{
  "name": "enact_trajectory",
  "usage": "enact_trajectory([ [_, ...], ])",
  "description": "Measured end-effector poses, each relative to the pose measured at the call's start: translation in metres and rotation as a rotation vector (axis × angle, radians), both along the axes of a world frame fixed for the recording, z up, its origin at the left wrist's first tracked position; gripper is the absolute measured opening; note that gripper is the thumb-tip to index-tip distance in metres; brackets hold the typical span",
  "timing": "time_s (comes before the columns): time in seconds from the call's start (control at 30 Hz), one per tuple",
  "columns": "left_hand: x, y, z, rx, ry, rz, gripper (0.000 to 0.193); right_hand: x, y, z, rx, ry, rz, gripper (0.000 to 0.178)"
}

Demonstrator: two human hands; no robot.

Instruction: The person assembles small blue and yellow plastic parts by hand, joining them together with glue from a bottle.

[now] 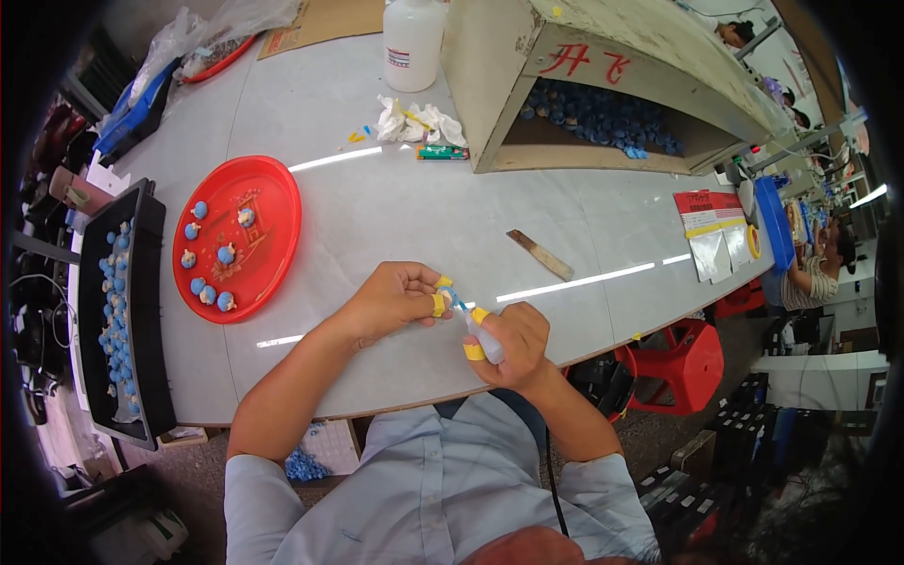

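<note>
Over the near edge of the table, my left hand pinches a small blue and cream piece between thumb and forefinger. A small white squeeze bottle is gripped in my right hand, its nozzle pointing up at the piece and close to it or touching; I cannot tell which. Yellow tape wraps the thumb and forefinger tips of both hands. To the left, a red plate carries several small round blue and cream figures. Beyond my hands lies a narrow blade-like tool with a worn brownish surface.
At far left stands a black tray with many blue figures. A wooden box shelf at the back holds a heap of blue pieces. Near it are a white jug, crumpled tissue and a green tube. Red stools stand at right.
</note>
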State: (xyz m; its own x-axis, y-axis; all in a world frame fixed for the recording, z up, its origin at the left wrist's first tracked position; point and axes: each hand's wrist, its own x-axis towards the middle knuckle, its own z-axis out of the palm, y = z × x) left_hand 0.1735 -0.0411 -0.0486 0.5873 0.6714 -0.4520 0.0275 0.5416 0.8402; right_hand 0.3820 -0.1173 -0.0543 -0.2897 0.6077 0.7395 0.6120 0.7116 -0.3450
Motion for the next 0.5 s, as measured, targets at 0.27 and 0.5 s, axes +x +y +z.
enact_trajectory([
  [0.27,0.0004,0.001,0.0012,-0.016,-0.009,0.02,0.031,0.0013,-0.0013,0.0038,-0.022,0.015,0.007,0.03],
  [0.5,0.0006,-0.0002,0.0012,0.004,-0.008,0.005,0.031,-0.0025,0.0019,0.0039,0.001,0.013,0.0,0.027],
])
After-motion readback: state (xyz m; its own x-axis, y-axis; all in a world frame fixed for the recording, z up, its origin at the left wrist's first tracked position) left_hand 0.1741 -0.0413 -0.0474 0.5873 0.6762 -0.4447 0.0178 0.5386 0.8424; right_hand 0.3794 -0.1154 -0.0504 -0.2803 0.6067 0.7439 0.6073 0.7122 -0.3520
